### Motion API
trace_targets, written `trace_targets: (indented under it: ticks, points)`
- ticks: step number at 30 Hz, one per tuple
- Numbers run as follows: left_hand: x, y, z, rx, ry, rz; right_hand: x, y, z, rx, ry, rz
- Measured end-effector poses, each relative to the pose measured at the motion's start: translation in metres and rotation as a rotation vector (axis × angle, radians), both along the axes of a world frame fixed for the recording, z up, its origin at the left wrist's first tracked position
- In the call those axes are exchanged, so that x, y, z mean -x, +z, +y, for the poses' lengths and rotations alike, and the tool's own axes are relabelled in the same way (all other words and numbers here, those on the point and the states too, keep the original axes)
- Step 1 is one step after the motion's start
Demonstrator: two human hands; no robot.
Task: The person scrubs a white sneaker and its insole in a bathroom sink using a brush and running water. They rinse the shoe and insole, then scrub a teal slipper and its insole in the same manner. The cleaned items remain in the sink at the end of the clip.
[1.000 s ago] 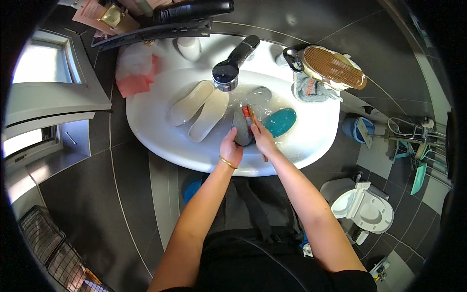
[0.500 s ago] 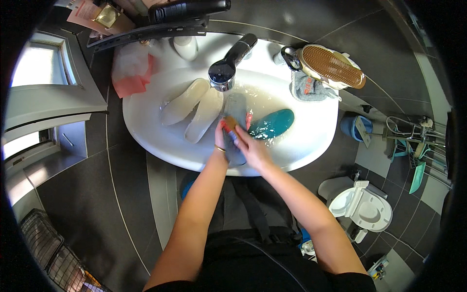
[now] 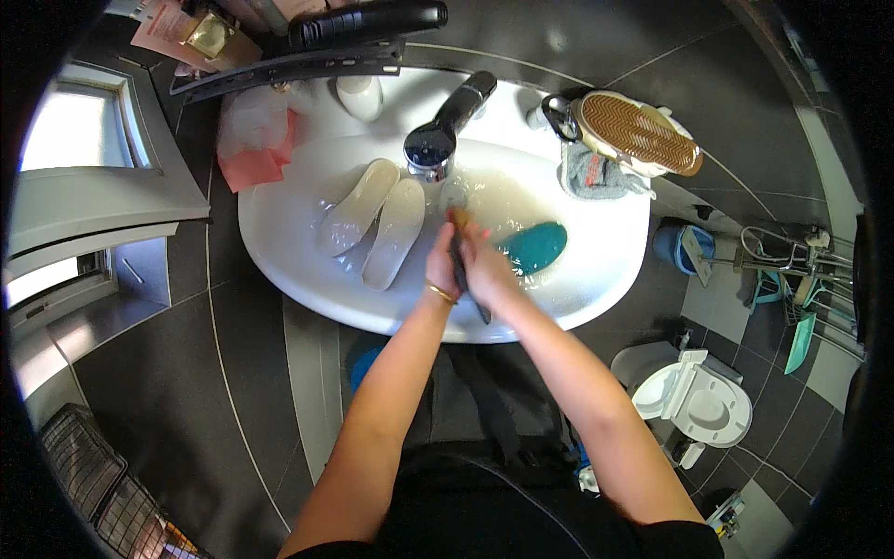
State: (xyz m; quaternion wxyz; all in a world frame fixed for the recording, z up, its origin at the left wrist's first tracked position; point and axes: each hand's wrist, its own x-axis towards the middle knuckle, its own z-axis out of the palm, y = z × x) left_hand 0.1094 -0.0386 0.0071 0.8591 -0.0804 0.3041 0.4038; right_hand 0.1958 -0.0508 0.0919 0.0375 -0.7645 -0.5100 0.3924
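My left hand point(image 3: 443, 263) is closed around a grey insole point(image 3: 455, 194), which stands tilted nearly edge-on over the front of the sink. My right hand point(image 3: 486, 270) presses against its other side, fingers closed on a small brown brush-like thing point(image 3: 458, 217); motion blur and fingers hide most of it. Left of my hands, two white insoles point(image 3: 394, 233) lie side by side in the basin. A teal oval piece point(image 3: 537, 247) rests partly under the cloudy water to the right.
Over the white sink point(image 3: 279, 265) reaches a chrome faucet point(image 3: 433, 144). A brown-soled shoe point(image 3: 638, 130) lies on a grey cloth point(image 3: 593, 171) at the right rim. At the back left are a white bottle point(image 3: 359, 97) and a pink-and-white packet point(image 3: 256, 140). A toilet point(image 3: 703, 410) stands further right.
The grey insole has turned from lying broad side up to nearly edge-on. Both hands have shifted slightly right, and the brown thing has moved a little farther away with them.
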Motion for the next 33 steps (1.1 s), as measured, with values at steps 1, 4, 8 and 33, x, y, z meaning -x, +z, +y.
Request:
trace_targets:
  ticks: [1,4,8,33]
  points:
    - [0.018,0.007,0.01,0.024,-0.052,-0.01,0.012,0.03,-0.008,0.135,0.047,0.055]
    - [0.02,-0.002,0.007,0.042,-0.086,0.031,0.014,0.027,-0.008,0.174,0.1,-0.013]
    - [-0.016,0.003,0.002,-0.012,-0.006,0.008,-0.005,-0.022,0.017,-0.203,0.0,-0.105]
    - [0.007,-0.015,0.026,0.061,-0.004,0.271,0.014,0.03,0.026,0.113,0.113,-0.009]
